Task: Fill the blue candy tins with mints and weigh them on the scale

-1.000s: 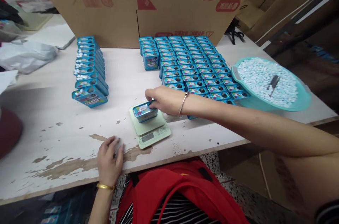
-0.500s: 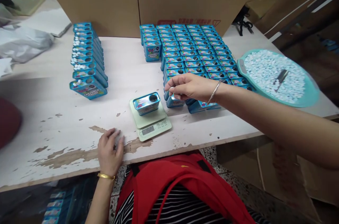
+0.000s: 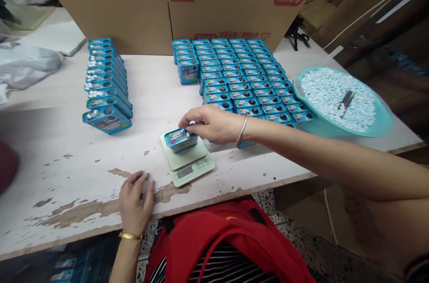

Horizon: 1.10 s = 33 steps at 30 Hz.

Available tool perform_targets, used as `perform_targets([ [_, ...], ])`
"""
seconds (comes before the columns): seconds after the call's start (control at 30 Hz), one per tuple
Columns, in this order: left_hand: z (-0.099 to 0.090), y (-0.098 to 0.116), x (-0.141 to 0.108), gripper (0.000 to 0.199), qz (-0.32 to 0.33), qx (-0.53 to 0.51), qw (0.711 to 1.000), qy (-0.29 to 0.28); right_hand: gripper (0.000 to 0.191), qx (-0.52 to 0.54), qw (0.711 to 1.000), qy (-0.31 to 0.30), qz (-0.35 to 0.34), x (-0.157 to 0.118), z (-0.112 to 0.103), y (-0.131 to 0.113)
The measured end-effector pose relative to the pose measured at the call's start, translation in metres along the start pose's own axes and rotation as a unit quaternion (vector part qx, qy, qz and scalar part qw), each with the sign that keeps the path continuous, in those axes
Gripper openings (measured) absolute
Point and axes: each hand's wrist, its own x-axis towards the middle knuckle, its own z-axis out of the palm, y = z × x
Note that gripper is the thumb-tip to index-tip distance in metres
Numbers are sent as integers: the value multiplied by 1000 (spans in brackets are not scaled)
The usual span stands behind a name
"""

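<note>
A blue candy tin (image 3: 177,139) stands on the pale green kitchen scale (image 3: 186,160). Above the tin's right end is my right hand (image 3: 214,124), its thumb and fingers pinched on a small white candy (image 3: 188,133). The fingers cover the round hole in the tin's top. My left hand (image 3: 135,202) lies on the worn front part of the table, left of the scale, fingers loosely spread and holding nothing. The scale's display is too blurred to read.
Rows of blue tins (image 3: 243,77) with round holes stand behind the scale. At left is a column of tins (image 3: 107,118), most with white candies on top. A teal basin (image 3: 385,118) of candies with a scoop (image 3: 346,99) is at right. A cardboard box (image 3: 214,10) rises behind.
My right hand has moved left and down, from over the tin rows to the tin on the scale, with the candy in its fingers. My left hand stays resting on the table.
</note>
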Motion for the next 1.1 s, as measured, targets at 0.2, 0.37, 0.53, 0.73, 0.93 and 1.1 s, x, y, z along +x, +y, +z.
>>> perform_targets([
  [0.2, 0, 0, -1, 26, -13, -5, 1000, -3, 15, 166, 986, 33, -1, -1, 0, 4],
  [0.37, -1, 1, -2, 26, -19, -9, 1000, -6, 6, 412, 900, 45, 136, -9, -10, 7],
  [0.53, 0, 2, -1, 25, -22, -10, 1000, -5, 19, 463, 854, 72, 227, -19, -16, 17],
  [0.73, 1, 2, -1, 26, -20, -6, 1000, -6, 17, 420, 888, 52, 182, -20, -9, 24],
  [0.93, 0, 1, -2, 26, -22, -5, 1000, -5, 16, 309, 940, 61, 129, -8, -2, 5],
  [1.1, 0, -1, -2, 26, -18, -8, 1000, -8, 19, 222, 972, 43, 67, -2, 4, 0],
])
